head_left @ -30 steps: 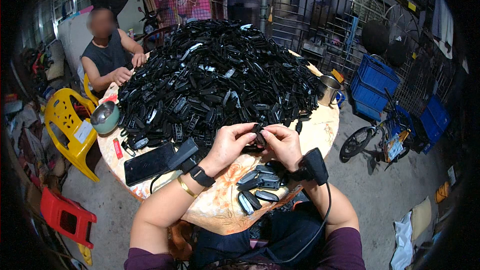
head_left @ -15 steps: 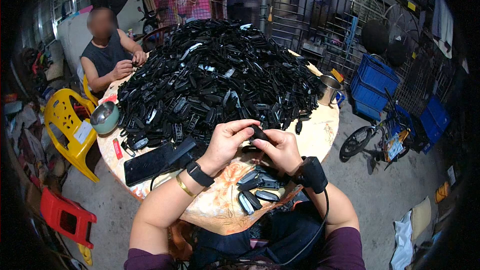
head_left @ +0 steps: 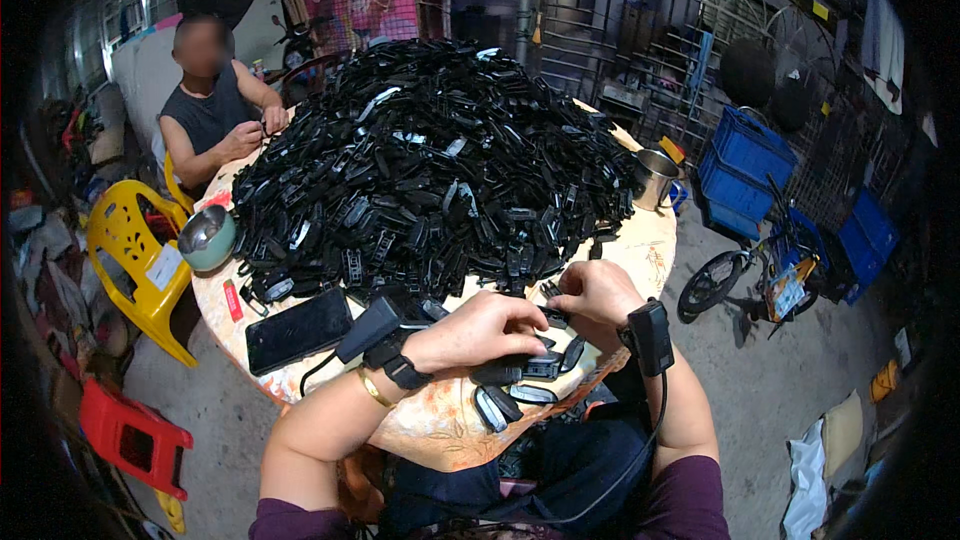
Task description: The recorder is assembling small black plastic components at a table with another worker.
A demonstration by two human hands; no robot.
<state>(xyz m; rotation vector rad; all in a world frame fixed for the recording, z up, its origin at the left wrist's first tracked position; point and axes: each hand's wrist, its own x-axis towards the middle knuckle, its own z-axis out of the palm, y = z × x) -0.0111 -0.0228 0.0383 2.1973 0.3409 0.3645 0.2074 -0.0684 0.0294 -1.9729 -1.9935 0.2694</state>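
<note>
My left hand (head_left: pixel 488 330) reaches over the small group of oblong black plastic pieces (head_left: pixel 540 365) at the table's near edge. Its fingers are apart and slightly bent, with the tips down at these pieces. To its right, my right hand (head_left: pixel 598 292) is closed in a pinch on a small dark plastic piece (head_left: pixel 550 290), mostly hidden by the fingers. Beyond both hands rises a large heap of similar black pieces (head_left: pixel 430 160). A few pieces with pale, shiny faces (head_left: pixel 495 407) lie nearest to me.
The round table (head_left: pixel 655 250) has a patterned cover. A phone (head_left: pixel 298 330) lies left of my left forearm. A green-rimmed bowl (head_left: pixel 207 238) and a metal mug (head_left: pixel 655 180) stand at its sides. Across the table a person (head_left: pixel 215 105) handles something small. A yellow chair (head_left: pixel 135 250) stands left.
Both hands were together in front of the heap, holding one black piece. They have parted: the left came down to the near pieces, the right moved right and slightly nearer.
</note>
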